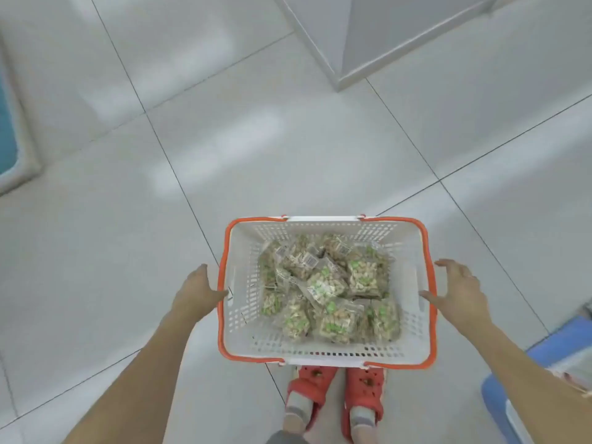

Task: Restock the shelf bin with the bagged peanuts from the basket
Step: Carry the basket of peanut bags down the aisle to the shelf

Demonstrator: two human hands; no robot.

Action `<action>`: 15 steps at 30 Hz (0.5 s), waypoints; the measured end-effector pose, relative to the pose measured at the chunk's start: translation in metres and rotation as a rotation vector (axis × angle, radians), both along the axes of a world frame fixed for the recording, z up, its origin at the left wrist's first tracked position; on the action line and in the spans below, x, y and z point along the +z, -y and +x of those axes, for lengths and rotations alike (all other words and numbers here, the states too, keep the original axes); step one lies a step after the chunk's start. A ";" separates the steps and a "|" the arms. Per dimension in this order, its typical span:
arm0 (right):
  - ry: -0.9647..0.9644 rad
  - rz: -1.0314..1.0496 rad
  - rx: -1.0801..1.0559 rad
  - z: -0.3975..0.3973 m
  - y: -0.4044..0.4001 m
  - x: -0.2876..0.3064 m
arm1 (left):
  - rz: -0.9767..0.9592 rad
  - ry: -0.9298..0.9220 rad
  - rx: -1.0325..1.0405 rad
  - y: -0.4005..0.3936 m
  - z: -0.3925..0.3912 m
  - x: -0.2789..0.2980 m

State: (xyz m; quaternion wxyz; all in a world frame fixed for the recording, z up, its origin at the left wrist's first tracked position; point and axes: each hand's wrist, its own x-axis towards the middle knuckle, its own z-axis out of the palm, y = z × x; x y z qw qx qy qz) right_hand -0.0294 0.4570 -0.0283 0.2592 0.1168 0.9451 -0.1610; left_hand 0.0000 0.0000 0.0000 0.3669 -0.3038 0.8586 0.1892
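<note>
— What is lying open around the basket point(326, 355)?

— Bare floor tiles point(224, 149) are stretching away beyond its far rim and off to its left, with nothing standing on them near it.

— And what is crowding it?

— A blue box point(544, 354) is sitting on the floor to the basket's right, near that side. A white cabinet corner point(352, 43) is standing well beyond the far rim, to the right. Red clogs point(336, 398) are standing just under the near rim.

— Is the top open?

— Yes, both orange handles point(222, 283) are lying folded down along the rim, so the bags of peanuts point(326, 286) are lying uncovered from above. The left hand point(197, 291) and the right hand point(456, 286) are flanking the short sides.
</note>
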 end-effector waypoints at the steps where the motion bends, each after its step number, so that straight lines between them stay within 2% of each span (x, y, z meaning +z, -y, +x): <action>1: 0.002 -0.012 -0.099 0.002 -0.005 -0.015 | 0.011 0.003 0.056 -0.002 -0.001 -0.015; 5: 0.064 -0.151 -0.405 0.013 -0.016 -0.064 | 0.087 0.012 0.333 -0.004 0.004 -0.072; 9: 0.141 -0.262 -0.481 0.023 -0.019 -0.095 | 0.125 -0.080 0.479 -0.003 0.009 -0.106; 11: 0.151 -0.328 -0.488 0.020 -0.017 -0.106 | 0.175 -0.078 0.526 0.001 0.007 -0.116; 15: 0.132 -0.542 -0.639 0.013 -0.015 -0.112 | 0.267 -0.049 0.560 0.009 0.009 -0.127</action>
